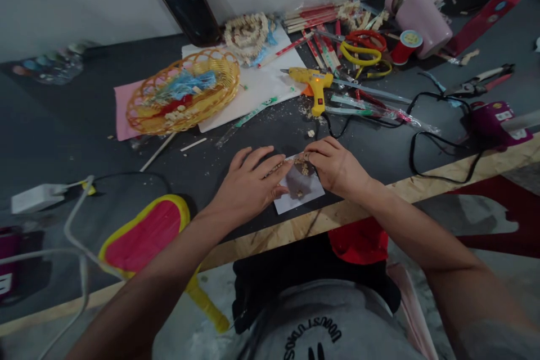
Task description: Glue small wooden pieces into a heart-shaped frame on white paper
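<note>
A small white paper [291, 201] lies at the table's front edge, with a row of little tan wooden pieces [304, 167] along its upper part and one more lower down. My left hand [248, 185] rests over the paper's left side, fingers spread, its fingertips near the row. At the upper right corner, my right hand [340, 169] has thumb and fingers pinched together by the pieces. Whatever is between those fingers is too small to make out. Behind the hands lies a yellow glue gun [314, 81] with a small orange light showing.
A woven basket [135, 118] holds blue and red threads. Scissors [360, 56], wrapped chopsticks [312, 17], a red thread spool [405, 48], a pink bottle [424, 19] and pliers [476, 81] lie behind. A black cord [415, 160] loops at right. A pink-and-yellow paddle-shaped piece [145, 233] overhangs the left edge.
</note>
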A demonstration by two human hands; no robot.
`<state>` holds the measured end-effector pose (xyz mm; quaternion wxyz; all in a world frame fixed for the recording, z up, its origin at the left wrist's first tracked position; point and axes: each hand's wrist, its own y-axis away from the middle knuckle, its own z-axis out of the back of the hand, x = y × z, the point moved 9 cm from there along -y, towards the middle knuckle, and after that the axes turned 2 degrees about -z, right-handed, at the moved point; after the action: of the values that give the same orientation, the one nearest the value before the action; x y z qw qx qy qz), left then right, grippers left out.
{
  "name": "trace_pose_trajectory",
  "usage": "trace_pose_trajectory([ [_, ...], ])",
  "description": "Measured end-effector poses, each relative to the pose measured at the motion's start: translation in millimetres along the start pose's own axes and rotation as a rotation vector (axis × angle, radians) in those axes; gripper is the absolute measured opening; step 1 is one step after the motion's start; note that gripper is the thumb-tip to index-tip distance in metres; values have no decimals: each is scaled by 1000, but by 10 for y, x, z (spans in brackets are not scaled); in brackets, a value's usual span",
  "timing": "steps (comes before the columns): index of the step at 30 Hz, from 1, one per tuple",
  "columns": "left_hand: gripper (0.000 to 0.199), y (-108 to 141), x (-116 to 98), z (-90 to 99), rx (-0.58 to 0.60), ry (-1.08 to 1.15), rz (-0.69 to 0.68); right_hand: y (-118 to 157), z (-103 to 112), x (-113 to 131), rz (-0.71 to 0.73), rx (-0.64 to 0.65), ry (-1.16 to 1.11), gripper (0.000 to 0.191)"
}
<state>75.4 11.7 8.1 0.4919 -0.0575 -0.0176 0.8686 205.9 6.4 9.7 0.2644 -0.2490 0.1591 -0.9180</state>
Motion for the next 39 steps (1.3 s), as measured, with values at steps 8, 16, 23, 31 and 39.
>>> trace_pose_trajectory([
  [8, 45, -9, -15, 4, 21, -19, -4, -14, 13, -27, -30, -5, -29, 32],
  [16, 43, 25, 41, 89, 12, -18, 6, -17, 103, -49, -28, -63, -137, 29],
  [23, 39, 28, 510, 285, -77, 122, 189, 5, 218, -117, -45, -187, -216, 27],
  [31, 38, -253, 530, 10, 56, 273, 136, 31, 197, -218, -138, -173, -283, 25],
  [39, 33, -353, 534, -40, 108, 199, 125, 18, 179, -209, -139, -151, -323, 23],
])
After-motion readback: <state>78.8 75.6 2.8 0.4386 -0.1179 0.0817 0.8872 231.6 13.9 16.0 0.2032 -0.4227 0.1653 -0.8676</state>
